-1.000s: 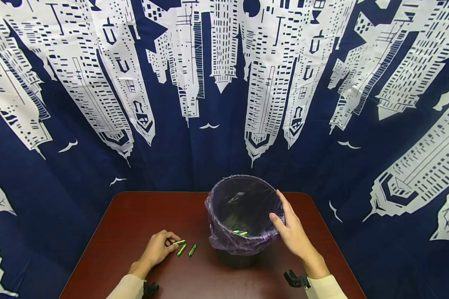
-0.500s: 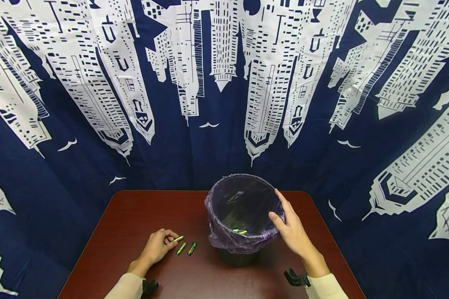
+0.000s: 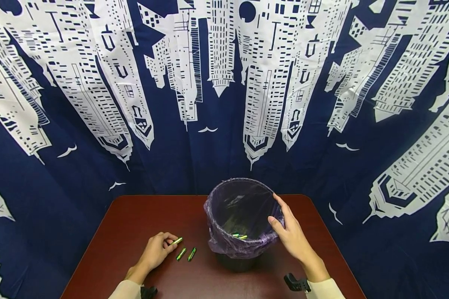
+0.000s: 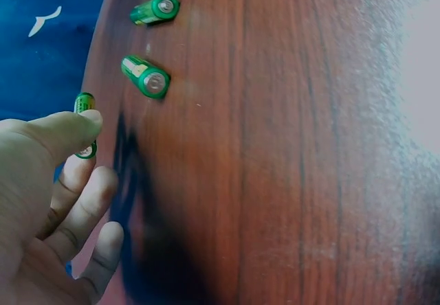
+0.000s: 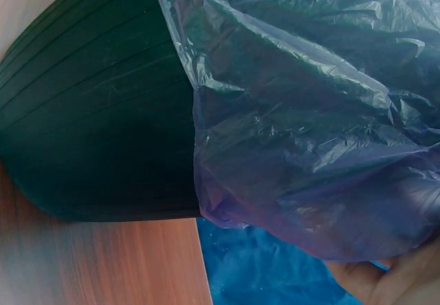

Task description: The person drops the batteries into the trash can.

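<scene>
A small green-and-yellow battery [image 4: 84, 102] is pinched between thumb and fingers of my left hand [image 3: 157, 251], just above the table. Two more batteries lie beside that hand: one battery [image 3: 181, 254] nearer to it and another battery [image 3: 192, 254] to the right. My right hand [image 3: 293, 238] rests against the right side of a dark waste bin [image 3: 237, 264], fingers extended along the rim, thumb over the near edge. A thin purple bin liner [image 5: 309, 126] is folded over the rim. Inside the bin, several batteries [image 3: 242, 237] show at the bottom.
The bin stands upright on a reddish-brown wooden table [image 3: 146, 211]. Behind the table hangs a navy curtain [image 3: 183, 166] printed with white buildings. Dark wrist devices [image 3: 297, 283] sit on both wrists.
The left hand has lifted its battery slightly away from the two beside it. The right hand stays at the bin's rim. The whole head view has shifted slightly.
</scene>
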Demonstrator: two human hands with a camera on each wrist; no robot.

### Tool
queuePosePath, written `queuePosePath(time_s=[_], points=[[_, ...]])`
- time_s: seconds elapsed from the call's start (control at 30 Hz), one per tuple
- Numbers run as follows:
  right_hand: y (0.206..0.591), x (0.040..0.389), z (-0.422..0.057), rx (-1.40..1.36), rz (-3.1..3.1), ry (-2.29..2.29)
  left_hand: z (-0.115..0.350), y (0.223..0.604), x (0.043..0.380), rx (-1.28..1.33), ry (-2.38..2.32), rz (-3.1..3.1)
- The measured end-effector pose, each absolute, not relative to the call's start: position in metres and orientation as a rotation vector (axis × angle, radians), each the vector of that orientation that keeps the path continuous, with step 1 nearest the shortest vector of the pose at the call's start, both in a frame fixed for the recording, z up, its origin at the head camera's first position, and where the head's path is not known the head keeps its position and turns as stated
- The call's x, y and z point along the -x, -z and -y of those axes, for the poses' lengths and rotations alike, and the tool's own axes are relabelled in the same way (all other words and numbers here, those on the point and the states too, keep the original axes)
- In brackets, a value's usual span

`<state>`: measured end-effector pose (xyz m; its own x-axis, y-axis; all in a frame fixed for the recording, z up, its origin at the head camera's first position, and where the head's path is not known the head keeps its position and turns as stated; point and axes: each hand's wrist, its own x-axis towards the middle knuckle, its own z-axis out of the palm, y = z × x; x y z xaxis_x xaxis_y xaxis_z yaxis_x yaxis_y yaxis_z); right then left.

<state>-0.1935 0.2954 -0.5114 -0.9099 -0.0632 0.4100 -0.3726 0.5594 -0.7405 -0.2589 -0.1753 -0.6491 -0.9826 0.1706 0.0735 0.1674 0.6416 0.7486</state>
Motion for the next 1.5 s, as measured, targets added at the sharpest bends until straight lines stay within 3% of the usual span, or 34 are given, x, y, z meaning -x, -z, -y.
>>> queuePosePath(time_s=[0.27,0.9,1.5], points=[[0.514,0.191,-0.292,-0.371,2.458,-1.284,0.174,0.629,0.257,-0.329,-1.333,-2.877],[0.511,0.191,-0.295,-0.382,2.460,-1.285,0.147,0.524,0.274,-0.875,-1.397,-3.101],[0.512,0.193,-0.296,-0.371,2.467,-1.280,0.121,0.450,0.280,-1.046,-1.345,-3.098]])
